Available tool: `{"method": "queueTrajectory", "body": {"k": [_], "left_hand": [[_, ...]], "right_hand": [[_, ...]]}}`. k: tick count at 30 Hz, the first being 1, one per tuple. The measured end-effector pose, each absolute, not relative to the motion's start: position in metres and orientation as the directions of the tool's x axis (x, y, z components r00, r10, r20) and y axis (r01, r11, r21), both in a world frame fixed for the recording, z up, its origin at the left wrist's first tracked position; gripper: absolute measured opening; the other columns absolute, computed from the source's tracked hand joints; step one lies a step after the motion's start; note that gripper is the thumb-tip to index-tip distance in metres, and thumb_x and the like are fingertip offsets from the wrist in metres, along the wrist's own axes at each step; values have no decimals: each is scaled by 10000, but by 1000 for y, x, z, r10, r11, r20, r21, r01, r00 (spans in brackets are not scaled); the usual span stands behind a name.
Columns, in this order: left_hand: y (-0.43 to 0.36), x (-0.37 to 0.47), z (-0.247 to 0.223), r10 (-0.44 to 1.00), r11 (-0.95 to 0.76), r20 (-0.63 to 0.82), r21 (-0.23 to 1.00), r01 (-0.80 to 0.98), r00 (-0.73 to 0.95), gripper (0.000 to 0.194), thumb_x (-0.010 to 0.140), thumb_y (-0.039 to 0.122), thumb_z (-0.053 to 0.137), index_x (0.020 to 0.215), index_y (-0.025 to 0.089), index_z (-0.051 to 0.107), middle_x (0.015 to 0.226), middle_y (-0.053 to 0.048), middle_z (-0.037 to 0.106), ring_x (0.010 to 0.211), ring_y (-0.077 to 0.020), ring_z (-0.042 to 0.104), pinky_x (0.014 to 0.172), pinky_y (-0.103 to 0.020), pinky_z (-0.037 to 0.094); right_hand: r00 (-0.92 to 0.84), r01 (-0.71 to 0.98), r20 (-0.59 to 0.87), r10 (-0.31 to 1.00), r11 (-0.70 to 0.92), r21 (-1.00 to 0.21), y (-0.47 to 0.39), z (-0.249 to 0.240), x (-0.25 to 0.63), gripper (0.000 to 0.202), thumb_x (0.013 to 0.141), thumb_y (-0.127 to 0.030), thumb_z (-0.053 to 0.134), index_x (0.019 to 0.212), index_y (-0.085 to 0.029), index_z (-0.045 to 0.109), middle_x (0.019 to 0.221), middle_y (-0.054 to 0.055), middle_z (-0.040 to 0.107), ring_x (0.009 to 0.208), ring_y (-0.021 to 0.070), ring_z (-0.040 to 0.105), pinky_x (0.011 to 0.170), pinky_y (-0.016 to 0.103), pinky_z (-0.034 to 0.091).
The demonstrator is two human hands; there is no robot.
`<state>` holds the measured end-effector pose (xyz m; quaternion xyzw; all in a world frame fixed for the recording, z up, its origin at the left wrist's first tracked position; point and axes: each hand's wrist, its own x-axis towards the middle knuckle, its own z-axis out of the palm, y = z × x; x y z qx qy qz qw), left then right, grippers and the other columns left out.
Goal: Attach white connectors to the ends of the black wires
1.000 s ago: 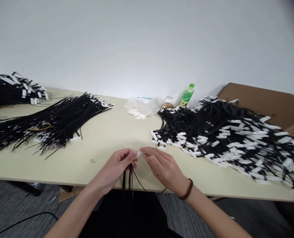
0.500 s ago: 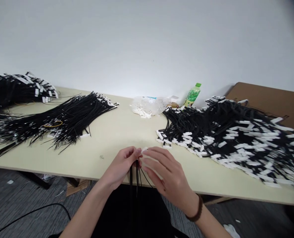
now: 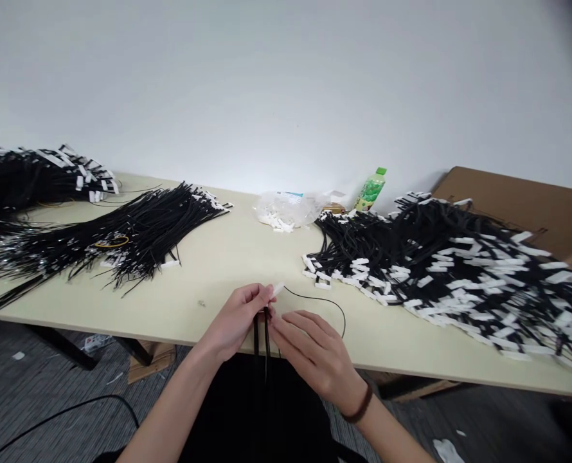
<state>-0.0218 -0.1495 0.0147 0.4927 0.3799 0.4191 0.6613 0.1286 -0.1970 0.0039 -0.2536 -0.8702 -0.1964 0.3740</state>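
Observation:
My left hand pinches a small white plastic connector between thumb and forefinger, just above the table's front edge. Black cables hang down from under those fingers toward my lap. Out of the connector's far end a thin black wire loops to the right and passes behind my right hand. The fingers of that hand are drawn together, their tips against the cables right below the connector. Its thumb is hidden, and what it grips cannot be made out.
Black cables with white connectors lie in a big pile on the right and in bundles on the left. At the back are a plastic bag of white pieces, a green-capped bottle and a cardboard box.
The right hand has moved slightly down and left, its fingers closing together. A thin wire now loops out of the white connector's far end. My left hand keeps its pinch.

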Motion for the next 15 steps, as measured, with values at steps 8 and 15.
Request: {"method": "queueTrajectory", "body": {"k": [8, 15], "left_hand": [[-151, -21, 15, 944, 127, -79, 983, -133, 321, 334, 714, 473, 540, 647, 148, 508, 612, 18, 508, 567, -100, 467, 562, -226, 363], [-152, -21, 17, 943, 132, -83, 982, -133, 323, 332, 712, 471, 542, 639, 152, 488, 616, 17, 510, 564, -99, 470, 565, -229, 359]], "right_hand": [[211, 246, 633, 745, 586, -772, -218, 11, 149, 140, 848, -157, 463, 862, -188, 599, 886, 52, 631, 861, 173, 596, 788, 366, 507], [690, -137, 367, 624, 610, -780, -228, 55, 187, 50, 760, -224, 593, 759, -175, 601, 719, -5, 474, 570, 59, 467, 471, 181, 409]]}}
